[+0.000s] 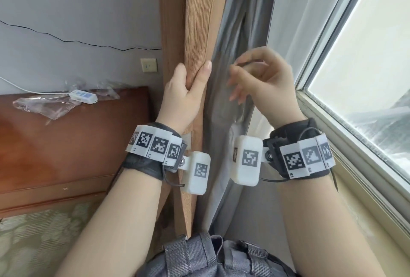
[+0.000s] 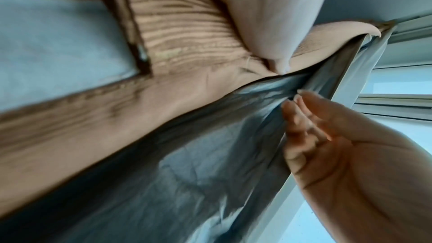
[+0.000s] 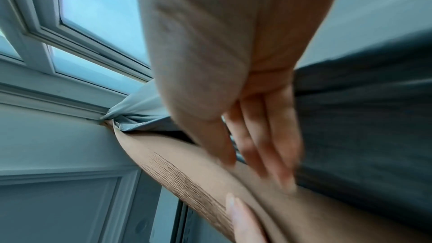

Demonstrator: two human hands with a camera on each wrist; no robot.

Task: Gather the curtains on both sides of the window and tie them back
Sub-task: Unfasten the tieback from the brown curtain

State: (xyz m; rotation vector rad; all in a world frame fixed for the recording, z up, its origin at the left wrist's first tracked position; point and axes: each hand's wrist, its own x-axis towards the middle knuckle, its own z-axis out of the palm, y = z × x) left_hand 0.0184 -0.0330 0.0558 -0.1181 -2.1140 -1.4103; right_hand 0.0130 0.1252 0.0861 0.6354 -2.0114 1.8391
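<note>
A brown wood-grain curtain (image 1: 195, 21) hangs beside its grey lining layer (image 1: 233, 43) at the window's left side. My left hand (image 1: 190, 81) grips the gathered brown fabric, thumb in front, fingers wrapped behind. My right hand (image 1: 250, 76) hovers at the grey fabric with loosely bent fingers and holds nothing. The left wrist view shows the brown curtain (image 2: 187, 25), the grey layer (image 2: 187, 154) and the right hand's (image 2: 327, 136) fingertips touching the grey folds. In the blurred right wrist view, the right hand (image 3: 245, 127) reaches between the brown curtain (image 3: 187, 182) and the grey cloth (image 3: 362, 117).
The window (image 1: 366, 54) and its sill (image 1: 346, 134) run along the right. On the left a reddish wooden board (image 1: 66, 143) carries a clear plastic bag (image 1: 48, 105) and a white corded device (image 1: 83, 96). A wall switch (image 1: 148, 65) sits above it.
</note>
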